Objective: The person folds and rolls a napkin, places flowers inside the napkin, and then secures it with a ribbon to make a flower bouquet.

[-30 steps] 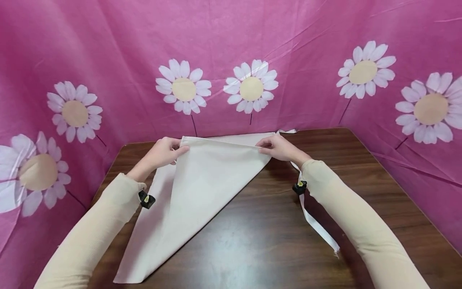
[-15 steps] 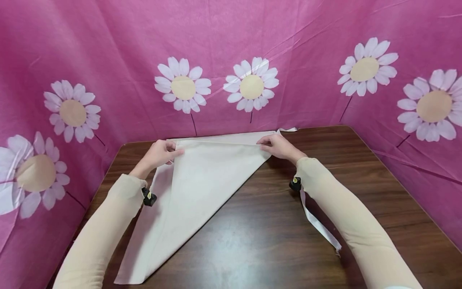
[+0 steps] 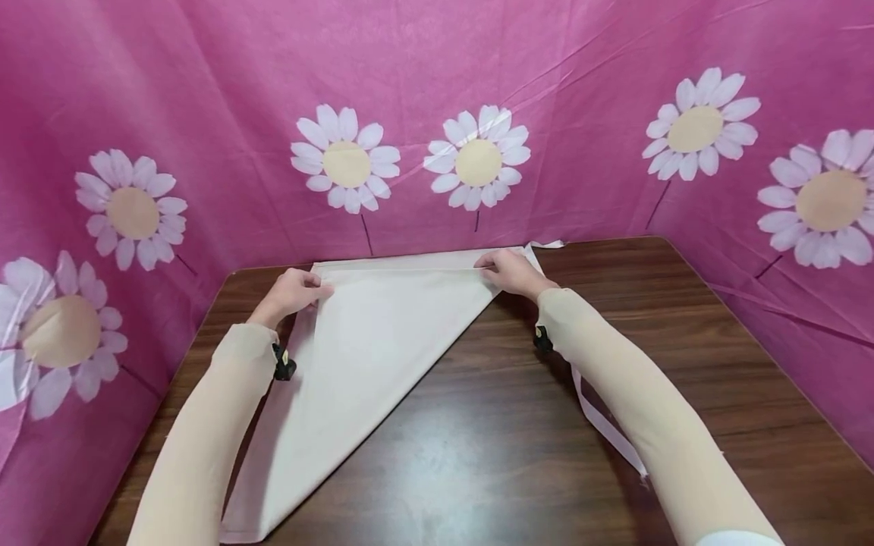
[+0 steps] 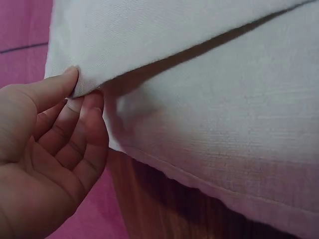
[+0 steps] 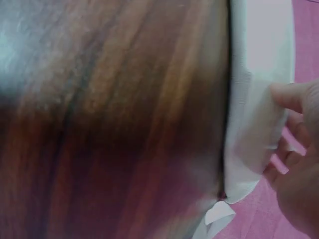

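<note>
A cream cloth [image 3: 382,334] with white fabric ties lies folded on the table, its upper layer turned over toward the back left so that a slanted fold runs down its right side. At that layer's left corner, my left hand [image 3: 290,293] pinches the fabric between thumb and fingers. In the left wrist view, a gap shows between this lifted corner [image 4: 84,82] and the layer beneath. My right hand [image 3: 514,273] pinches the top edge near the fold's right end. Some fingertips of the right hand are hidden behind the cloth in the right wrist view.
One white tie [image 3: 608,428] trails over the table [image 3: 519,425] beside the right sleeve. Another tie [image 3: 546,244] sticks out at the back right corner of the cloth. Pink curtains [image 3: 423,61] with daisies stand close around the table's back and sides.
My left hand has moved left and slightly down, bringing the upper layer's corner toward the cloth's left edge. My right hand has shifted a little left, still pinching the top edge.
</note>
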Available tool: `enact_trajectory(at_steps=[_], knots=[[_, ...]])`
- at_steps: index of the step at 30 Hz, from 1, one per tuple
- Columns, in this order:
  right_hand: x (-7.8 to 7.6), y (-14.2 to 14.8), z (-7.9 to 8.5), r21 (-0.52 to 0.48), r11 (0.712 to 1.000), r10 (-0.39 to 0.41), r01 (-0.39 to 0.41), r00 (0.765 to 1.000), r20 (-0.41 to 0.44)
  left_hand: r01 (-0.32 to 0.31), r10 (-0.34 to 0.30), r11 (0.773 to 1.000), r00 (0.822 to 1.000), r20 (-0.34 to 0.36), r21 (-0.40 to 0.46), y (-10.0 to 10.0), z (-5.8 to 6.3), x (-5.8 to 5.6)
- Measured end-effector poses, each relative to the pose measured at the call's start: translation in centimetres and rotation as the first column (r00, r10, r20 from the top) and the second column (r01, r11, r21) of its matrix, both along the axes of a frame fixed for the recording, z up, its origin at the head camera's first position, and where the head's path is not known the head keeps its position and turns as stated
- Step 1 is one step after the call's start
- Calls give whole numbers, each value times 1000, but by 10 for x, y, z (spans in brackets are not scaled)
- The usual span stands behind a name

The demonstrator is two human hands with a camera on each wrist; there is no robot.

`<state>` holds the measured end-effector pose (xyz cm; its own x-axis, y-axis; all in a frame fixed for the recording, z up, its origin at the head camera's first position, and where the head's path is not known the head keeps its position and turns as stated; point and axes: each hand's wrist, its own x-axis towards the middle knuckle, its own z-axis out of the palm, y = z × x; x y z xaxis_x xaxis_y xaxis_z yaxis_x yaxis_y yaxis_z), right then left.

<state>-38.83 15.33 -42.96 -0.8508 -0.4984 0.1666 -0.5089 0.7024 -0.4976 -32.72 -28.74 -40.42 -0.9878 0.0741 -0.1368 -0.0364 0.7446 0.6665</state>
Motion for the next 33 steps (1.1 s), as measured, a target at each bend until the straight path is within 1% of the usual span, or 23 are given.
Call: enact_trajectory(at_steps=[4, 8, 11, 15, 18, 20, 23, 25, 27, 30, 33], knots=[[-6, -4, -6, -35, 999, -23, 23, 1000, 2, -28, 28, 1000, 1000, 7, -15, -7, -10, -9], [-15, -9, -13, -30, 998, -53, 52, 998, -22, -62, 61, 998, 998, -21, -27, -12, -17, -18], [-18, -12, -13, -9, 996, -87, 87, 995, -52, -78, 77, 996, 997, -31, -37, -14, -16, -27], [-21, -13, -10, -8, 992, -126, 126, 989, -82, -90, 88, 995, 995, -37, -46, -14, -12, -37], [-24, -13, -8, -31, 988, -152, 150, 984, -93, -119, 114, 990, 991, -65, -74, -14, -9, -39], [-26, -11, -7, -43, 980, -198, 195, 975, -103, -138, 131, 986, 989, -75, -94, -14, -9, -41], [-29, -8, -7, -48, 962, -274, 270, 956, -105, -147, 140, 983, 988, -67, -108, -15, -11, -42], [-31, -8, -7, -40, 951, -308, 306, 947, -90, -151, 146, 983, 988, -51, -105, -16, -13, -43], [-34, -9, -9, -28, 951, -309, 307, 949, -66, -160, 156, 982, 987, -45, -106, -18, -14, -45], [-37, -10, -10, -23, 951, -310, 310, 950, -23, -184, 178, 976, 982, -58, -120, -20, -15, -48], [-40, -7, -9, -33, 934, -355, 355, 935, 13, -203, 196, 971, 978, -67, -128, -21, -14, -51]])
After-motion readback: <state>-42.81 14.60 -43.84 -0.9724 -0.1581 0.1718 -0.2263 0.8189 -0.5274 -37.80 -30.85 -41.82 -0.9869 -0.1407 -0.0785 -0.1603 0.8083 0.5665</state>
